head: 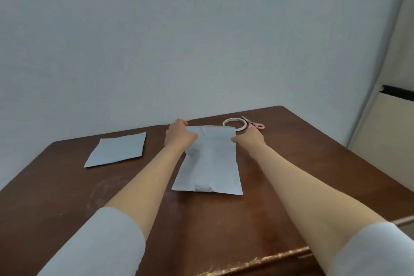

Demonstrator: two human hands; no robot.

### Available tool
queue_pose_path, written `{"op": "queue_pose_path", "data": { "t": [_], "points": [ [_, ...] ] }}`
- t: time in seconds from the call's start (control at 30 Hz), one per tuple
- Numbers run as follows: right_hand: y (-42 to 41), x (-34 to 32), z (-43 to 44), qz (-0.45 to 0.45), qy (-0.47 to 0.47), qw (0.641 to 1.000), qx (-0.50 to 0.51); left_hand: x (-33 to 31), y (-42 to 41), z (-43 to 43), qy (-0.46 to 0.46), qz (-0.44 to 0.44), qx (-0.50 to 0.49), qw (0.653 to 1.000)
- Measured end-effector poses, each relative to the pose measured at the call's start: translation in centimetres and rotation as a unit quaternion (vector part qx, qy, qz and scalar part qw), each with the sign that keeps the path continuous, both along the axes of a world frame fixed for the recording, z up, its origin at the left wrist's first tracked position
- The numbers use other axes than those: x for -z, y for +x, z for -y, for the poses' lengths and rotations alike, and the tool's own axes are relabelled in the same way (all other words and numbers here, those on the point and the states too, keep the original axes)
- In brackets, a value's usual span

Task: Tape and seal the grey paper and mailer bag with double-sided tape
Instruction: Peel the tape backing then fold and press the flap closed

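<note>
While both arms reach far over the table [67, 197], we see the left hand [179, 135] gripping the far left corner of the creased grey piece [210, 163], fingers curled over its far edge and thumb on its upper face. The right hand [249, 140] holds the right edge near the far corner, with the thumb lying on top. Its fingers are hidden from us behind the hand. This piece lies in the middle of the table, its near end flat on the wood and a little swollen.

A second grey piece [116, 150], flat and with a dark rim along its right side, lies well apart to the left. We cannot tell which of the two is the paper and which the bag.

A roll of tape [234, 123] lies flat just behind the far right corner, near the right hand. Pink-handled scissors [255, 124] lie just beside it. Pale sleeves [107, 244] cover both upper arms.
</note>
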State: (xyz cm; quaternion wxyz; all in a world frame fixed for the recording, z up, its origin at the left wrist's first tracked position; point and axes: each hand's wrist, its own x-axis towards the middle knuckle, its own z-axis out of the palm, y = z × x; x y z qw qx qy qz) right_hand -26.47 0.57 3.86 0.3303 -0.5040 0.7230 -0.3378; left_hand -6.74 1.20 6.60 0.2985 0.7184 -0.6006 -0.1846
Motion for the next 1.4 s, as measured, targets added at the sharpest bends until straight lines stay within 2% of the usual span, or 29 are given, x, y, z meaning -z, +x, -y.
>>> {"op": "queue_pose_path", "data": {
  "t": [0.13, 0.23, 0.3, 0.43, 0.63, 0.73, 0.83, 0.93, 1.03, 1.27, 1.4],
  "points": [
    [0.4, 1.6, 2.2, 0.028, 0.051, 0.998, -0.013, 1.7, 2.4, 1.1, 0.102, -0.062, -0.029, 0.992],
    [1.1, 2.2, 3.8, 0.021, 0.068, 0.997, -0.023, 3.3, 3.3, 2.2, 0.147, -0.200, -0.011, 0.969],
    [1.5, 2.1, 4.4, 0.057, 0.071, 0.996, -0.023, 4.0, 3.7, 2.9, 0.162, -0.282, 0.017, 0.945],
    [1.8, 3.4, 7.0, 0.156, 0.054, 0.985, -0.045, 4.1, 4.0, 3.2, 0.186, -0.357, 0.050, 0.914],
    [3.7, 1.8, 5.1, 0.288, 0.027, 0.955, -0.068, 3.8, 4.8, 3.1, 0.197, -0.391, 0.047, 0.898],
    [4.1, 1.7, 4.7, 0.318, 0.020, 0.945, -0.073, 3.7, 5.0, 3.1, 0.171, -0.401, 0.041, 0.899],
    [3.9, 1.4, 4.4, 0.351, 0.057, 0.931, -0.083, 3.8, 4.9, 3.1, 0.137, -0.409, 0.032, 0.901],
    [3.8, 1.2, 4.1, 0.333, 0.118, 0.931, -0.096, 3.9, 4.8, 3.1, 0.121, -0.416, 0.028, 0.901],
    [4.0, 1.3, 4.1, 0.314, 0.140, 0.933, -0.108, 4.0, 4.8, 3.1, 0.122, -0.445, 0.032, 0.887],
    [4.4, 1.1, 4.5, 0.338, 0.124, 0.927, -0.104, 4.0, 4.2, 3.0, 0.101, -0.484, 0.033, 0.869],
    [4.3, 1.4, 4.5, 0.355, 0.096, 0.925, -0.096, 3.7, 4.3, 3.2, 0.083, -0.473, 0.039, 0.876]
  ]
}}
